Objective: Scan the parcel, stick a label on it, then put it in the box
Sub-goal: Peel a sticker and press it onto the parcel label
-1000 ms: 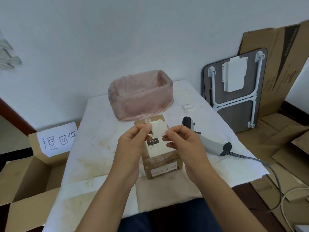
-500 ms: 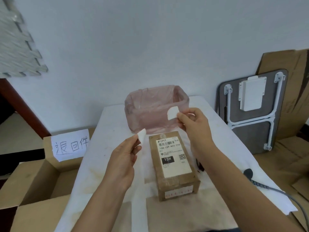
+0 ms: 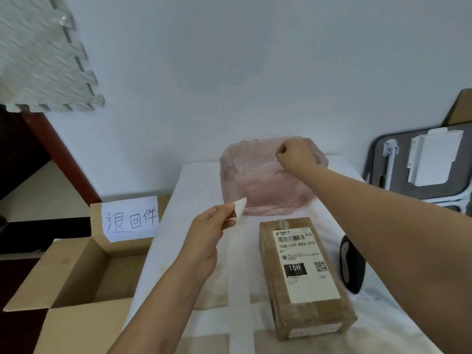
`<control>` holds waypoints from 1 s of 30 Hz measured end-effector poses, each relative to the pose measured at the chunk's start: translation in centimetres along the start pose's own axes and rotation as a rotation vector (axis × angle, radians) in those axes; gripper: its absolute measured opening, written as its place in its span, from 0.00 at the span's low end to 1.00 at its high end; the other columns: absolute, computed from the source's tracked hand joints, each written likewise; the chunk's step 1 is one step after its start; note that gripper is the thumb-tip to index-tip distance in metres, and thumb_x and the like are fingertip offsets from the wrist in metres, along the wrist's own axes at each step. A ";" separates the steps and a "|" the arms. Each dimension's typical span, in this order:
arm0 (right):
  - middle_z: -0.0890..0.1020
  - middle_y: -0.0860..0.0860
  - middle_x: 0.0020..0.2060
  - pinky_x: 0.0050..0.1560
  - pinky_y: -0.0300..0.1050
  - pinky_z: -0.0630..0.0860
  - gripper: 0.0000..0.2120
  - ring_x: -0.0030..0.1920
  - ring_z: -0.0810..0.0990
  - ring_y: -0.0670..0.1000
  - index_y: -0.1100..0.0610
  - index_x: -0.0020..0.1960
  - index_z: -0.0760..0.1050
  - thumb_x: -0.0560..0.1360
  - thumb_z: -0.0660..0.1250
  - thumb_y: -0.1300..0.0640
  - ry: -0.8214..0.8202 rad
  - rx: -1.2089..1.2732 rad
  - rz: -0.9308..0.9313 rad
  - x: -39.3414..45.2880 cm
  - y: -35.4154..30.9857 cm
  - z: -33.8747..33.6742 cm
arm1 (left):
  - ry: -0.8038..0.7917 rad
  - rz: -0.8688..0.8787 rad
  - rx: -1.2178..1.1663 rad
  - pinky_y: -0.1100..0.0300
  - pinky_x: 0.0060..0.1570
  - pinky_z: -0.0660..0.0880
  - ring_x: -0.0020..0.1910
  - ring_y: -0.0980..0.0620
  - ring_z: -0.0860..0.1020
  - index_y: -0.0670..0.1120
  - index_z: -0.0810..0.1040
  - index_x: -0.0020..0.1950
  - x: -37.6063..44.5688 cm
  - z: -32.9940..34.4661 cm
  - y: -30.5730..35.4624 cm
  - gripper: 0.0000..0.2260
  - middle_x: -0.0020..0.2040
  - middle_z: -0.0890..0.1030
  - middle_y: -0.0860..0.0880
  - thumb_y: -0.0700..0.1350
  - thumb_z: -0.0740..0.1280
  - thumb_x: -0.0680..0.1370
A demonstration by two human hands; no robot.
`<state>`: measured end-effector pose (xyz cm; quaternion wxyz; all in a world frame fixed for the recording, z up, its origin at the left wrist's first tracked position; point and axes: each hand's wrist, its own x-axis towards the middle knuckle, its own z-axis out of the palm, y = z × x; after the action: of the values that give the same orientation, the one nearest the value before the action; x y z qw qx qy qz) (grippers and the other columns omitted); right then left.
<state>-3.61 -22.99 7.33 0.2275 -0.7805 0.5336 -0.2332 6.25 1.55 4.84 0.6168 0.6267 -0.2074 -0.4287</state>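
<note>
A brown cardboard parcel (image 3: 313, 315) with a white shipping label lies on the white-covered table (image 3: 204, 190), right of centre. My left hand (image 3: 207, 238) is raised left of the parcel and pinches a small white sticker label (image 3: 240, 210) between thumb and fingers. My right hand (image 3: 296, 155) reaches over the pink bag-lined bin (image 3: 260, 192) at the back, fingers pinched together; no paper shows in it. The dark scanner (image 3: 351, 267) lies right of the parcel, partly hidden by my right forearm. An open cardboard box (image 3: 76, 274) stands at the table's left.
A handwritten white paper sign (image 3: 130, 218) is stuck on the box's rear flap. A folded table (image 3: 421, 162) and flat cardboard (image 3: 459, 108) lean on the wall at right. A foam mat (image 3: 43, 60) hangs at upper left.
My hands pulled the sticker apart over the parcel and separated. The right hand carried the backing piece away to the pink bin; the left kept the label. The view tilted up.
</note>
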 end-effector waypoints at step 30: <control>0.83 0.50 0.33 0.36 0.40 0.78 0.07 0.32 0.81 0.44 0.55 0.49 0.78 0.76 0.68 0.52 -0.053 0.731 0.008 -21.8 2.8 -4.2 | 0.149 1.107 1.032 0.53 0.60 0.59 0.48 0.58 0.77 0.55 0.80 0.44 -6.9 4.7 -2.0 0.03 0.41 0.81 0.60 0.50 0.67 0.77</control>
<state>-15.22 -3.85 6.34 0.5062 -0.6513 0.4119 -0.3873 -1.79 4.51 5.50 0.3830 0.6674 -0.6235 0.1384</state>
